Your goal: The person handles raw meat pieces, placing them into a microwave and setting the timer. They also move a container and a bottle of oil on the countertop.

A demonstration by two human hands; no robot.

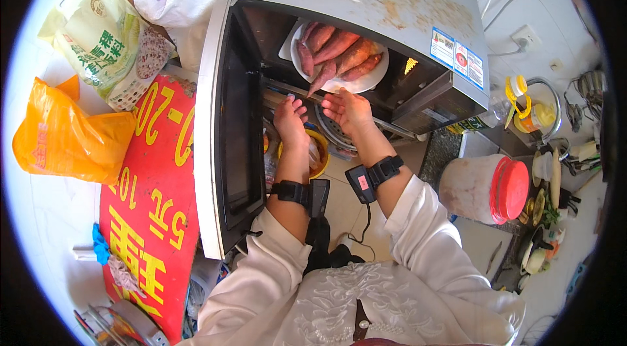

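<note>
Inside the lit microwave oven a white plate bears several reddish-purple sweet potatoes. The oven door stands open on the left. My right hand is at the plate's near rim, fingers curled and apart; whether a fingertip touches the rim is hard to tell. Left of it, my left hand hovers just in front of the oven opening, empty, with its fingers loosely bent. A black strap with a small device is on each forearm.
Below the hands are a yellow basin and a metal rack. A red-lidded plastic jar stands on the right counter. At left, a red sign board lies near an orange bag and a grain bag.
</note>
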